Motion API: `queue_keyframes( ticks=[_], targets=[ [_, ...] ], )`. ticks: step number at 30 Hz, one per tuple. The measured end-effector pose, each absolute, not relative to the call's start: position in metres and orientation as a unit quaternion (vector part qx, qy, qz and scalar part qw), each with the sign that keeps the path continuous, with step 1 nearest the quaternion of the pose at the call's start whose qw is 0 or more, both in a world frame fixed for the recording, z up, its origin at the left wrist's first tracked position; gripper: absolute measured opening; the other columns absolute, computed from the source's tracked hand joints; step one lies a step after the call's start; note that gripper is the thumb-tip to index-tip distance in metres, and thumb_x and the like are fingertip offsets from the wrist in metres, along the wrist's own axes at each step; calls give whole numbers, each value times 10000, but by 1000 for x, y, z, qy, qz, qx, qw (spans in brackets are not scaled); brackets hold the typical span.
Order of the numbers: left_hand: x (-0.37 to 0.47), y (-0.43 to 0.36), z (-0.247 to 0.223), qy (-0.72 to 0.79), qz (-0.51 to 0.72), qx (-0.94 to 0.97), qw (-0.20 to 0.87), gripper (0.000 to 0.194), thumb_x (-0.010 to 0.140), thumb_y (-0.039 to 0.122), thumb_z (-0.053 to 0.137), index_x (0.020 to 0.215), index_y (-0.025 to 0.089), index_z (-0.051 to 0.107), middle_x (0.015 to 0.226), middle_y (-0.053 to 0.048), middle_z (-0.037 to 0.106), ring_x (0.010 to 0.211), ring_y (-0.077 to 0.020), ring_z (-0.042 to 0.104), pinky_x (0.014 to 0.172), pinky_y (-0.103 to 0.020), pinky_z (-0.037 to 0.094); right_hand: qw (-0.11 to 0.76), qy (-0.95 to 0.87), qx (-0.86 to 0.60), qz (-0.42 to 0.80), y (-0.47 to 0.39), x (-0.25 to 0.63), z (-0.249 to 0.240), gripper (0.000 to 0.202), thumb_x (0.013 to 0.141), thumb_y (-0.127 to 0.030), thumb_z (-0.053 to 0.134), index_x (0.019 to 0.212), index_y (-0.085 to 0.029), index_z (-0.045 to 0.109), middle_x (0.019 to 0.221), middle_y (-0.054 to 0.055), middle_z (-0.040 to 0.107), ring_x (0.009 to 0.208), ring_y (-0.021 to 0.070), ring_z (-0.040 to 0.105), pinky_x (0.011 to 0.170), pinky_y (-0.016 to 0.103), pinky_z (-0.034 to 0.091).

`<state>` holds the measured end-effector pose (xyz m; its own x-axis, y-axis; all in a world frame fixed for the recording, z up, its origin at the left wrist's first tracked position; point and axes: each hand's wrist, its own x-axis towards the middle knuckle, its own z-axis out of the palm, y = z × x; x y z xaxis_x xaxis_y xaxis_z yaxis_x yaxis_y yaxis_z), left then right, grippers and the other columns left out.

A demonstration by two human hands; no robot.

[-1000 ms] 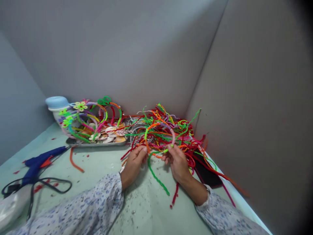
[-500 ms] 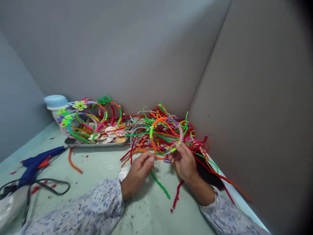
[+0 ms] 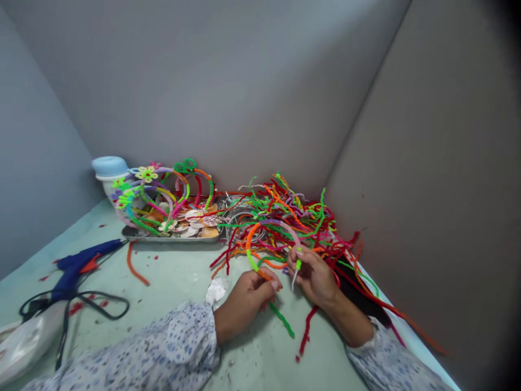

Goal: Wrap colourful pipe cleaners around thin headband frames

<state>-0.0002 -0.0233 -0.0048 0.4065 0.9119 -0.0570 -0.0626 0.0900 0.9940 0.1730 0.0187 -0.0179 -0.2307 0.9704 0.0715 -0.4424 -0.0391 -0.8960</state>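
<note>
Between my two hands arches a headband [image 3: 271, 222] wrapped in orange, lime green, purple and pale pink pipe cleaner. My left hand [image 3: 253, 293] pinches its left end, at an orange stretch below the lime band. Closed near the other end, my right hand [image 3: 315, 274] grips it where a lime green wrap meets a bare white tip [image 3: 294, 280] pointing down. Behind the headband lies a heap of loose pipe cleaners [image 3: 301, 212] in many colours. A green pipe cleaner [image 3: 283, 320] lies under my left hand, and a red one [image 3: 305, 331] lies below my right.
At the back left, a metal tray [image 3: 175, 239] holds finished headbands [image 3: 185, 187] and round pieces, beside a white bottle with a blue cap [image 3: 109, 164]. A blue glue gun [image 3: 77, 266] with a looped black cord lies at left. Grey walls rise behind and at right.
My left hand has come lower and now holds the headband's left end. The headband has dropped and tilted, its bare tip turning downward in my right hand. The view has shifted left.
</note>
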Motion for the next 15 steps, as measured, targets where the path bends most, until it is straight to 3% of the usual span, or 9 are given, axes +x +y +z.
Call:
queue_keyframes(
  ticks=[11, 15],
  targets=[
    [0, -15, -5, 383, 401, 491, 672, 118, 769, 242, 559, 832, 143, 547, 574, 40, 448, 487, -71, 370, 460, -201, 275, 560, -419, -335, 631, 21, 173, -22, 139, 788, -275, 528, 705, -170, 566, 585, -21, 498, 427, 77, 421, 361, 173, 321],
    [-2, -18, -2, 383, 426, 501, 648, 198, 818, 328, 533, 908, 154, 560, 620, 27, 469, 532, -89, 406, 503, -213, 318, 564, -407, -342, 632, 20, 173, -18, 151, 791, -287, 526, 695, -178, 568, 567, -21, 496, 424, 84, 420, 369, 182, 313]
  ],
)
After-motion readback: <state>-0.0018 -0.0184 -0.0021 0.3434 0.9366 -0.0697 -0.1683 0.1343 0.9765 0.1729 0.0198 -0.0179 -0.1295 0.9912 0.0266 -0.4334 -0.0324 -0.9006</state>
